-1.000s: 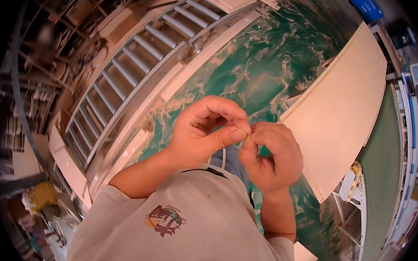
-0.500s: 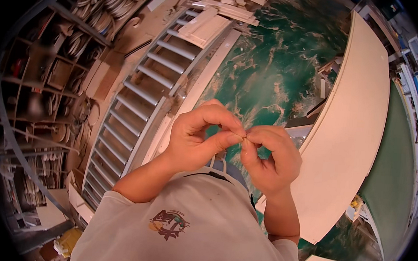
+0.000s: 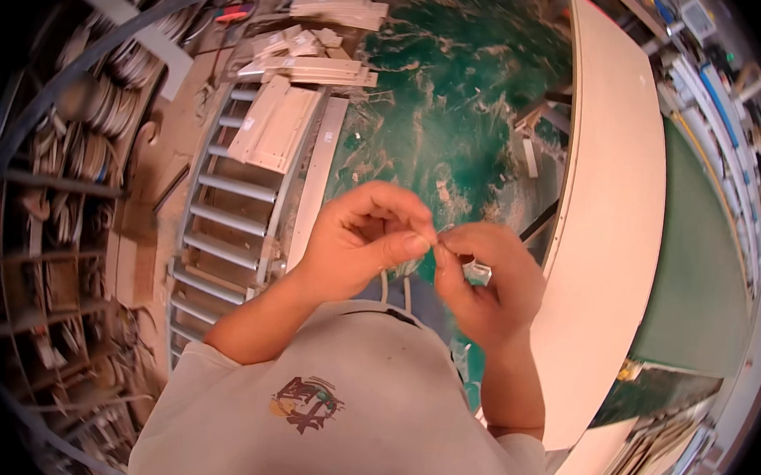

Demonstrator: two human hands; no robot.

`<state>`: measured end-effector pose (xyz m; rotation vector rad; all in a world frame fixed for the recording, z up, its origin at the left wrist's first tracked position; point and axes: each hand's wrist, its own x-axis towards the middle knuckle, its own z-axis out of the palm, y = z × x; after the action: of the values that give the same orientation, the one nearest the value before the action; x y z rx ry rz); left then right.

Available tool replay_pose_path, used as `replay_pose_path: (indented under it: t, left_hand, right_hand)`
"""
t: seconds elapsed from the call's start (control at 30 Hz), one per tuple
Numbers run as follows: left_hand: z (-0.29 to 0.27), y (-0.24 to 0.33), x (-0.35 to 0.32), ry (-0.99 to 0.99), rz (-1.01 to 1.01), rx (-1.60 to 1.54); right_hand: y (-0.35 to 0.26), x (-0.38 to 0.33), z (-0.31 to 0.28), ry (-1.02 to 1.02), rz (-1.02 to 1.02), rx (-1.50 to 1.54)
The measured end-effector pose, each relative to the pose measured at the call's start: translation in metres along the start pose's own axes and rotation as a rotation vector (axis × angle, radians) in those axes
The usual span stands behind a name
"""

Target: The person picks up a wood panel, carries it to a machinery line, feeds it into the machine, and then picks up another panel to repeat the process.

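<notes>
My left hand point(image 3: 367, 241) and my right hand point(image 3: 494, 276) meet in front of my chest, fingertips touching. Thumb and forefinger of each are pinched together. Whatever lies between them, if anything, is too small to make out. Both hands are held in the air, above the green floor point(image 3: 428, 126) strewn with pale dust. To the right of my right hand stretches a long pale board point(image 3: 611, 218).
On the left runs a roller conveyor point(image 3: 227, 218) with stacked wooden boards point(image 3: 274, 124) at its far end. More loose wood strips point(image 3: 309, 60) lie beyond it. Crowded shelves point(image 3: 49, 303) stand at far left. A green tabletop point(image 3: 702, 251) is past the pale board.
The view has turned, so conveyor, boards and pale panel appear shifted left. My hands stay pinched together at nearly the same place before me.
</notes>
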<state>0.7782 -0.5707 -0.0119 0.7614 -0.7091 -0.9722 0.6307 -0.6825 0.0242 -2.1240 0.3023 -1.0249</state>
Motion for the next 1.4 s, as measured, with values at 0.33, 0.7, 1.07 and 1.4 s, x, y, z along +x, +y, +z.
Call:
replay_pose_path:
  t: [0.33,0.7,1.07,1.4]
  left_hand:
    - [-0.045,-0.032,0.272,-0.267,0.057,0.363]
    - [-0.071,-0.057,0.561,-0.261,-0.253,0.233]
    - [-0.148,-0.106,0.853,-0.18,-0.63,-0.237]
    - [-0.129,-0.16,1.058,-0.113,-0.949,-0.365]
  right_hand:
    - [0.192,0.172,-0.035,0.137,-0.131,-0.123]
    - [0.386,0.387,-0.094,-0.032,-0.077,-0.024]
    - [0.577,0.591,-0.09,0.036,-0.014,-0.214]
    - [0.715,0.695,-0.148,0.332,0.09,-0.216]
